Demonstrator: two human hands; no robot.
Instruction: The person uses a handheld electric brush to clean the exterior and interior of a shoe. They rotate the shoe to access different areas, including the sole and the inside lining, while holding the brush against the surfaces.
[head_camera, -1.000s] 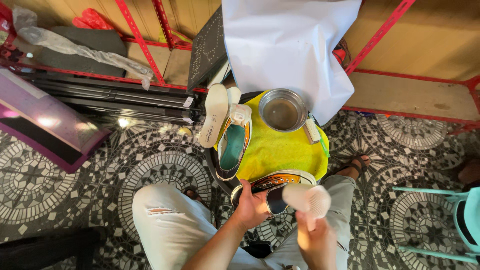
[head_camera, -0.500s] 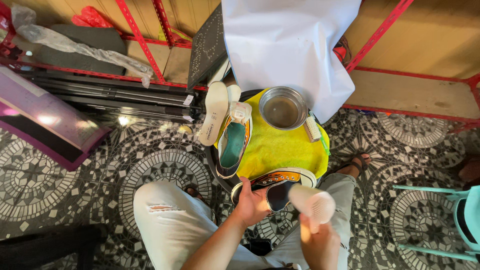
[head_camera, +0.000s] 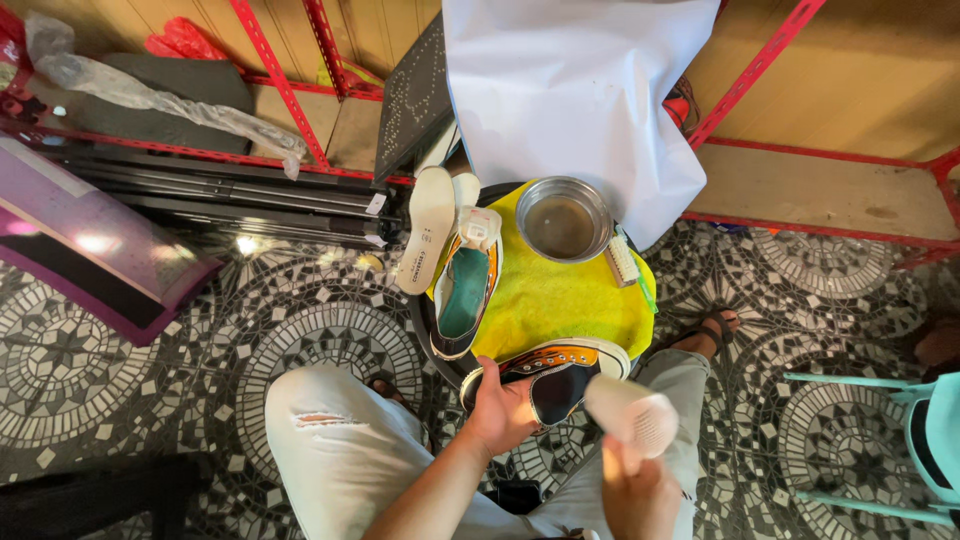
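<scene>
My left hand (head_camera: 500, 408) grips a black and orange sneaker (head_camera: 552, 372) with a white sole at the near edge of a yellow cloth (head_camera: 560, 300). My right hand (head_camera: 632, 480) holds a white brush (head_camera: 632, 412) just over the sneaker's opening. A second sneaker (head_camera: 466, 285) with a teal lining lies on the cloth's left side. Beside it rest two white insoles (head_camera: 428, 228). A metal bowl (head_camera: 563, 221) of murky water stands at the cloth's far side, with a small scrub brush (head_camera: 624, 260) to its right.
A white sheet (head_camera: 570, 90) hangs from a red metal rack (head_camera: 760, 80) behind the bowl. Black tripod legs (head_camera: 230, 195) and a purple board (head_camera: 90, 250) lie on the patterned tile floor at left. A teal chair (head_camera: 900, 430) stands at right.
The right hand with the white brush has shifted slightly over the sneaker; the left hand keeps its grip.
</scene>
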